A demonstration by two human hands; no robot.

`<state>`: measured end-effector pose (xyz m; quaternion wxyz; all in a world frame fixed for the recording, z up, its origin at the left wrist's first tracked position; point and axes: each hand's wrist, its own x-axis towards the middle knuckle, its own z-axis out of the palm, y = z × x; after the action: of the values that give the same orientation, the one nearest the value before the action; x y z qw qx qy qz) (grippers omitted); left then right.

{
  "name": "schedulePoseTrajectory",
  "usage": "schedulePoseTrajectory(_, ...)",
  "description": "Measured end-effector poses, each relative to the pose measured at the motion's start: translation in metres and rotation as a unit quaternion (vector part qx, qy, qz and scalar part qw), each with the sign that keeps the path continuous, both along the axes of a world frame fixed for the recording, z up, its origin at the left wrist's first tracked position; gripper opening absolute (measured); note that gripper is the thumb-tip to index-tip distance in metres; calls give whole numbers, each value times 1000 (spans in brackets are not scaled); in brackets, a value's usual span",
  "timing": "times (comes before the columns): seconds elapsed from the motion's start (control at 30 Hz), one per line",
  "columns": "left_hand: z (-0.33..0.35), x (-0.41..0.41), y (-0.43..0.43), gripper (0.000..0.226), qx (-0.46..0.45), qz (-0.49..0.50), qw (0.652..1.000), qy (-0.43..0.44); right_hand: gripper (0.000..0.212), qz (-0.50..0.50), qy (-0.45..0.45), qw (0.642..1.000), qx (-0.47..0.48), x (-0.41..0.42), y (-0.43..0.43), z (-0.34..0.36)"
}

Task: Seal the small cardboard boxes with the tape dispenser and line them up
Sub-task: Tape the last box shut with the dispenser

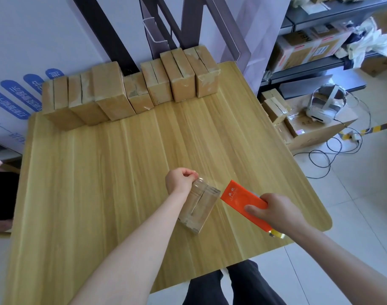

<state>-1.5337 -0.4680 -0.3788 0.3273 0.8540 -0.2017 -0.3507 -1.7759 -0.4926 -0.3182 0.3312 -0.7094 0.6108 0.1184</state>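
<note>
A small cardboard box (199, 208) lies on the wooden table (100, 183) near its front right, its top seam facing up. My left hand (180, 180) rests at the box's far end with fingers curled, pinching what looks like clear tape there. My right hand (276, 211) grips an orange tape dispenser (241, 199) just right of the box, its front edge close to the box's right side. A row of several small cardboard boxes (131, 89) stands along the table's far edge.
A white wall with blue signs rises behind the table. To the right stand metal shelves (320, 40) with cartons, an open carton (309, 128) of more boxes on the floor, a white headset (324, 104) and cables. My dark trouser legs (227, 289) show below the table edge.
</note>
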Motion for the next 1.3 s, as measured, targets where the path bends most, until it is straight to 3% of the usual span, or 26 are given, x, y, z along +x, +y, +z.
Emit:
schedulePoseTrajectory(0.17,-6,-2,8,13,8,-27,999,-39,32,15,24,999,-18,9,-1,-4)
schedulePoseTrajectory(0.27,-19,-8,18,42,29,-82,995,-44,32,16,29,999,-24,11,-2,-5)
schedulePoseTrajectory(0.33,-25,-15,27,58,2,-50,998,-25,33,18,32,999,-31,11,-4,-5)
schedulePoseTrajectory(0.4,-28,-22,38,52,-75,14,996,-45,34,24,36,998,-38,12,-6,-4)
schedulePoseTrajectory(0.47,-28,-28,46,42,-112,18,992,-51,34,40,45,997,-52,17,-8,-2)
schedulePoseTrajectory(0.63,-30,-32,46,42,-89,-7,996,7,27,113,79,985,-106,34,-11,12)
schedulePoseTrajectory(0.77,-32,-38,47,39,-97,14,995,3,32,196,144,950,-195,51,-4,24)
schedulePoseTrajectory(1.03,-33,-44,47,33,-110,21,994,-20,32,260,206,923,-196,72,-10,16)
schedulePoseTrajectory(1.13,-34,-45,47,33,-103,47,994,-11,28,219,213,935,-179,67,-18,-5)
schedulePoseTrajectory(1.2,-33,-46,44,34,-100,70,993,-4,25,168,173,955,-172,58,-19,-11)
schedulePoseTrajectory(1.3,-31,-51,42,28,-101,135,985,22,37,88,103,977,-163,48,-21,-11)
